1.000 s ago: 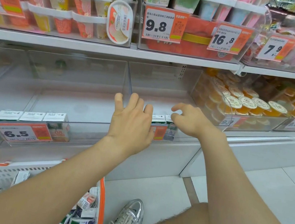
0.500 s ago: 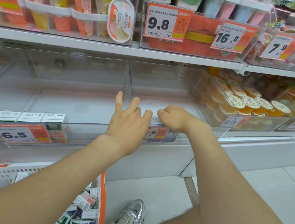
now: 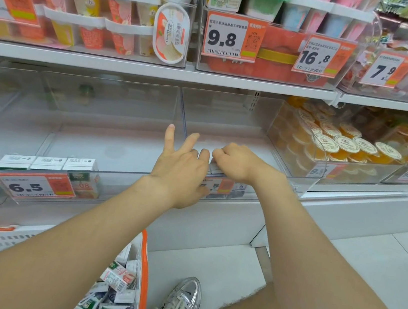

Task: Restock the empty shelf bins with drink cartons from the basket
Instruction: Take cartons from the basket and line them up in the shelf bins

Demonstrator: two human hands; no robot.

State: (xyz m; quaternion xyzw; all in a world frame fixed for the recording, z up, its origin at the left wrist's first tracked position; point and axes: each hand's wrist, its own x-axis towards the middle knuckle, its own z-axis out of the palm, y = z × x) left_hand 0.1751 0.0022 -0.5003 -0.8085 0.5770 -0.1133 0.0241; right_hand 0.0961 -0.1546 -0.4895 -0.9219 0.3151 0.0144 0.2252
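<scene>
Two clear shelf bins sit side by side on the lower shelf. The left bin holds three drink cartons in a row at its front left. The middle bin has a few cartons at its front edge, mostly hidden by my hands. My right hand is curled over those carton tops. My left hand rests on the bin's front edge beside it, index and middle fingers raised and spread, thumb down by the price tag. The white basket with an orange rim at lower left holds several loose cartons.
A bin of orange jelly cups stands just right of the middle bin. The upper shelf overhangs both bins and carries full product trays. Price tags hang on the bin fronts. My shoe is on the floor beside the basket.
Both hands have moved down and closer together onto the cartons at the middle bin's front. My right hand closed over the carton tops; my left hand's index and middle fingers lifted.
</scene>
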